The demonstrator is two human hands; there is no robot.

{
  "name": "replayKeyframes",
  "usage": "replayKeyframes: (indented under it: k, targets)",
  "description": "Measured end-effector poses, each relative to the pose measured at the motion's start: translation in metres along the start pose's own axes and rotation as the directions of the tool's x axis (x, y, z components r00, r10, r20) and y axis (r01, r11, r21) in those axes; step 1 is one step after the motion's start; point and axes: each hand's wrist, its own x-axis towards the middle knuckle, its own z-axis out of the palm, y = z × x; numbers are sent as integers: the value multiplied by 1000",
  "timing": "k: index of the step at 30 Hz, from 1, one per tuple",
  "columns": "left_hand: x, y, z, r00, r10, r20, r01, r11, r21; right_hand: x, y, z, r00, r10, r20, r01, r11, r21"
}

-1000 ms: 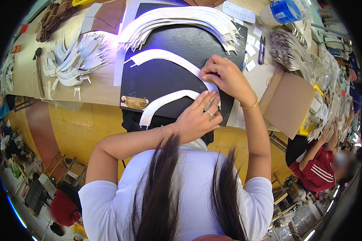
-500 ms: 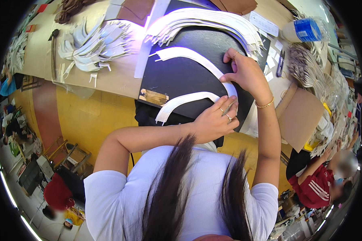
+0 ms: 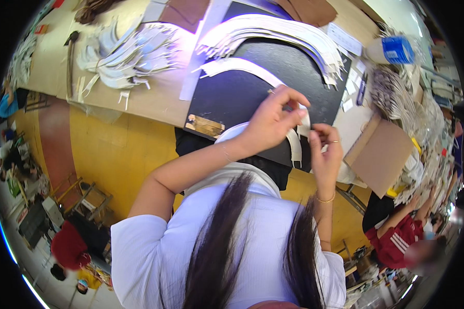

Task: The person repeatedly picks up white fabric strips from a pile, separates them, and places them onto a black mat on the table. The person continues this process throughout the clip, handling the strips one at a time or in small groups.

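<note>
Both your hands have shifted since half a second ago: your left hand (image 3: 279, 119) has left the strips' right-hand ends and is now raised over the middle of the board, while your right hand (image 3: 326, 152) has come down toward the board's near right corner. Your left thumb and forefinger curl narrowly by the right-hand part of the upper white strip (image 3: 237, 64); whether they pinch it, you cannot tell from this view. Your right thumb and forefinger are drawn close together at that strip's near end, but their grip on it is also unclear.

That curved strip lies across the black board (image 3: 237, 98), its far left end spread flat and its middle partly behind your left hand. Below it is the lower white strip (image 3: 295, 148), partly covered by your left hand and forearm. Beyond both, a stack of white strips (image 3: 273, 26) arches along the far part of the board. To your left, a loose bundle of white strips (image 3: 129, 56) rests on the table (image 3: 46, 67); to your right sits a folded brown cardboard piece (image 3: 381, 154).
</note>
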Motion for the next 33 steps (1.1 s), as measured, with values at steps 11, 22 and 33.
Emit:
replayKeyframes:
  k: [11,22,33]
  targets:
    - [-42,57,-103,980,158,-122,63,337,939,11,-8,23,991,-44,-125,-7,926,-378]
    - [-5,70,-135,937,94,-337,280,374,884,33,-13,26,1000,5,-4,-7,908,-419]
    - [-100,104,-118,667,-725,-172,742,624,245,-9,-16,-18,880,372,295,-449,855,260]
